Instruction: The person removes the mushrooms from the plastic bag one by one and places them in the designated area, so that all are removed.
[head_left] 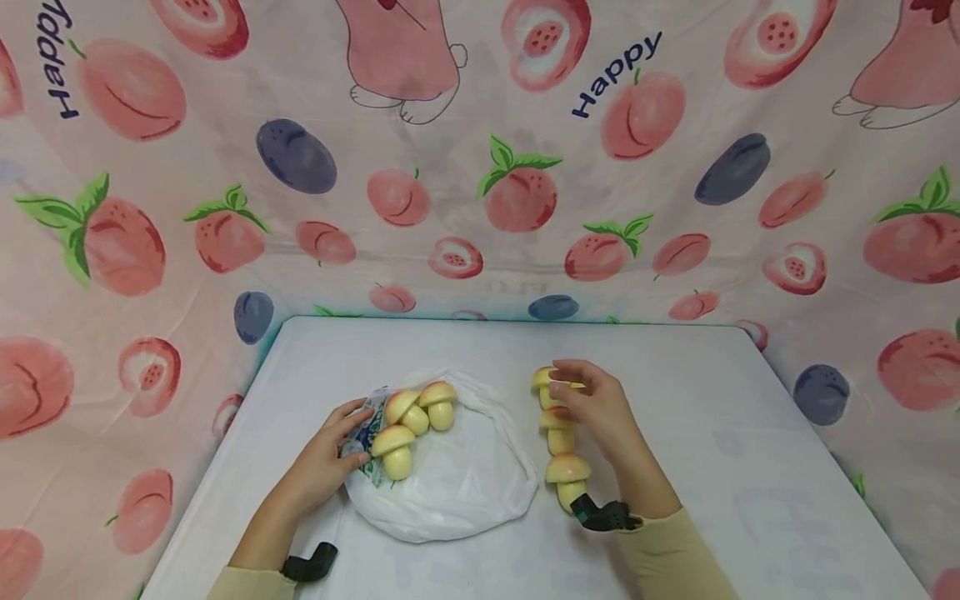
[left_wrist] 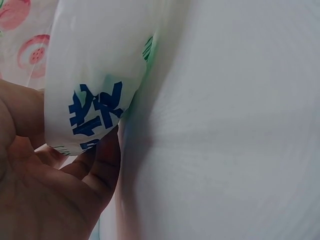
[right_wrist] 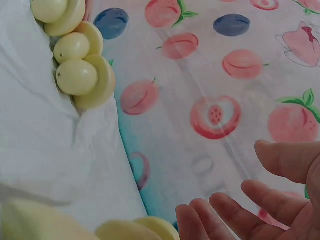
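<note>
Left hand (head_left: 321, 458) pinches bag (head_left: 427, 523) | right hand (head_left: 602, 410) loose, nearer, at far end of 3-mushroom row (head_left: 559, 438) | row runs front-to-back, right of bag

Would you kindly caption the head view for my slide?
Left hand holding a white bag with three mushrooms, right hand beside a mushroom row.

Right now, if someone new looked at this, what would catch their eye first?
Probably the fruit-print cloth rising behind the white table. Next, the three yellow mushrooms at the left part of the white plastic bag, whose printed edge the left hand pinches. Then three more mushrooms in a line right of the bag, the right hand at its far end.
</note>
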